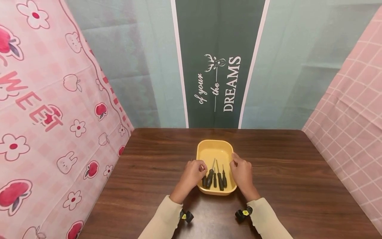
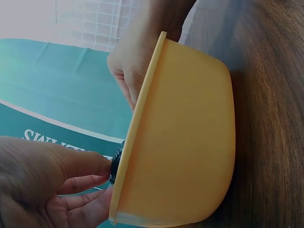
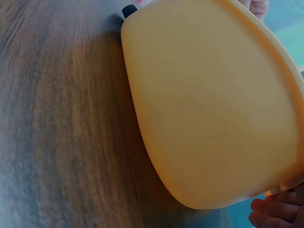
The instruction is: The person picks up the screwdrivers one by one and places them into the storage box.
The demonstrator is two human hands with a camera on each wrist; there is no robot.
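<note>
A yellow deep tray [image 1: 212,145] stands on the table, holding several screwdrivers [image 1: 220,181] with black handles and thin metal shafts, laid side by side at its near end. My left hand [image 1: 194,172] reaches over the left rim and pinches the leftmost screwdriver [image 1: 204,181], whose shaft is hidden under the fingers. In the left wrist view, a black ridged handle [image 2: 117,162] shows at the thumb tip, just past the rim. My right hand [image 1: 243,172] grips the tray's right rim; its curled fingers [image 3: 278,209] show at the rim in the right wrist view.
The dark wooden table [image 1: 277,159] extends around the tray. A green and grey cloth [image 1: 221,39] hangs behind it, with pink patterned cloths [image 1: 44,99] at the left and right sides. Black wrist cameras [image 1: 244,213] sit below both hands.
</note>
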